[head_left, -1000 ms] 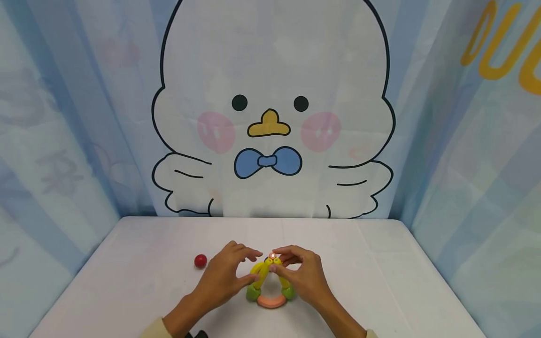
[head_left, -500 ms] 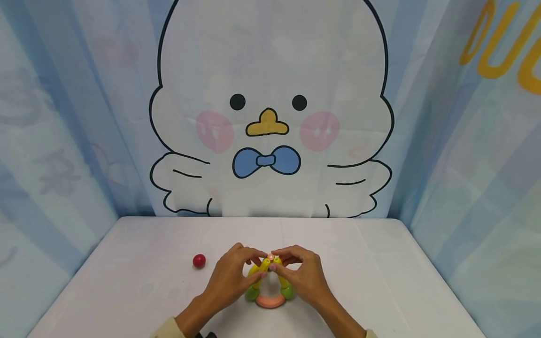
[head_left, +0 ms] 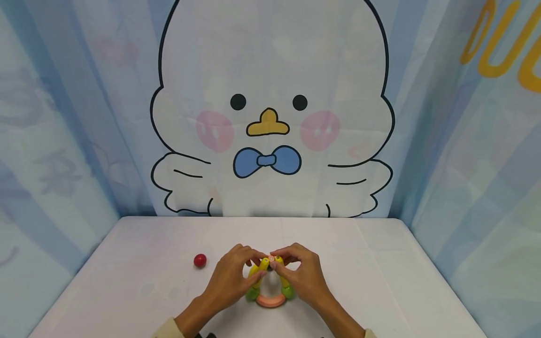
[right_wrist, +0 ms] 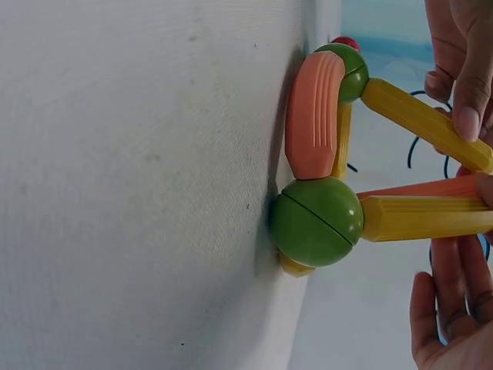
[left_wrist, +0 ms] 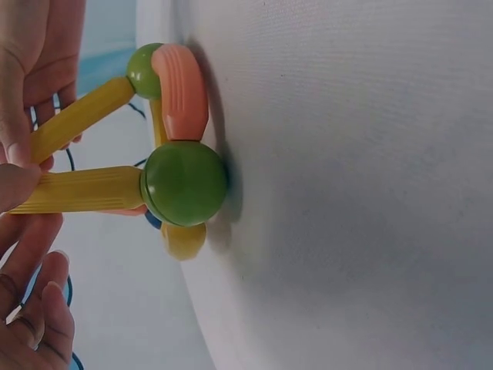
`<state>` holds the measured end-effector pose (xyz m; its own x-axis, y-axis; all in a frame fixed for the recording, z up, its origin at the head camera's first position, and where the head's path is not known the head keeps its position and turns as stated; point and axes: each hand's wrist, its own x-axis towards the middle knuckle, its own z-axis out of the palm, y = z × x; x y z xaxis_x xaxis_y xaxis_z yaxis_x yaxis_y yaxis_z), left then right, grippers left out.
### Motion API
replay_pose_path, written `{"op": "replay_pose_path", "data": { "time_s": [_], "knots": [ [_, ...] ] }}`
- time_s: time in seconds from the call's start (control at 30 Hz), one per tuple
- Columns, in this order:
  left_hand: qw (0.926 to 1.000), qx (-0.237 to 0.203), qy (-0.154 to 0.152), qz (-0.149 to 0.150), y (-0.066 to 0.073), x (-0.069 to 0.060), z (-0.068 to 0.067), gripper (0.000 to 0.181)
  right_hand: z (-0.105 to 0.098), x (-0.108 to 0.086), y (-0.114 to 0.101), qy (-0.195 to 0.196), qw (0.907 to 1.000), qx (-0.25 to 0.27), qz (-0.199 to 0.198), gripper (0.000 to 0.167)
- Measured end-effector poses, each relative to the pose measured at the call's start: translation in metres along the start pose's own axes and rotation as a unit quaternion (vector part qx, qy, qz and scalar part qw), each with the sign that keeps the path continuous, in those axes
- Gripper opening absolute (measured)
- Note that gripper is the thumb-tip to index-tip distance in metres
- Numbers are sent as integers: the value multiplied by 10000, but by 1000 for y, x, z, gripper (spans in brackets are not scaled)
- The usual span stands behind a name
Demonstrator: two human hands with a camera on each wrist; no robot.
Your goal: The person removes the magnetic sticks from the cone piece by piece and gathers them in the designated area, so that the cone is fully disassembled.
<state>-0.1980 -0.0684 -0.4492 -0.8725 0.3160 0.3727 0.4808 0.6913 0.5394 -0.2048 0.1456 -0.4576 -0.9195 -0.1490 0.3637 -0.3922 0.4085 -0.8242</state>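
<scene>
The left hand (head_left: 232, 271), its fingers spread wider a second ago, now pinches the left yellow stick (left_wrist: 92, 190) near its top, while the right hand (head_left: 305, 270) pinches the right yellow stick (right_wrist: 431, 217). The tops have parted slightly, so both sides seem steadied for adjusting. Below, green balls (left_wrist: 185, 183) flank a curved coral block (head_left: 271, 301), midway between the worktop's (head_left: 148, 249) side edges; a red ball (head_left: 200, 260) lies toward the left edge.

Place: fabric-walled tabletop booth (head_left: 122, 155); building type cannot be told. Evidence: white table (head_left: 143, 281), lower half of frame; cloth backdrop (head_left: 270, 197) printed with large cartoon bird (head_left: 270, 61) in blue bow tie (head_left: 287, 160), upper centre; pale-blue patterned curtains (head_left: 55, 141), left and right edges; orange lettering (head_left: 492, 72), upper right.
</scene>
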Motion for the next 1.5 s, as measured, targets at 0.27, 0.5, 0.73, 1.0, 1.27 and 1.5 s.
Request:
{"op": "replay_pose_path", "data": {
  "time_s": [0.27, 0.5, 0.73, 1.0, 1.27, 1.5],
  "knots": [
    [9999, 53, 100, -25, -1, -3, -3, 30, 1, 0, -1, -7, 10000, -54, 71, 14],
    [9995, 8, 263, -170, -4, -7, -7, 26, 1, 0, -2, 58, 9999, -92, 57, 15],
    [9988, -54, 342, -342, -8, -10, -11, 21, 0, 0, -2, 36, 9999, -148, 71, 17],
    [9976, -230, 260, -591, -13, -14, -21, 18, 0, 0, -3, 46, 9996, -242, 114, 15],
    [9955, -367, 28, -869, -20, -21, -33, 16, 0, 0, -3, 72, 9994, -286, 173, 15],
    [9957, -219, -97, -899, -31, -27, -42, 17, 0, 0, -2, 94, 9995, -265, 108, 15]
  ]
}}
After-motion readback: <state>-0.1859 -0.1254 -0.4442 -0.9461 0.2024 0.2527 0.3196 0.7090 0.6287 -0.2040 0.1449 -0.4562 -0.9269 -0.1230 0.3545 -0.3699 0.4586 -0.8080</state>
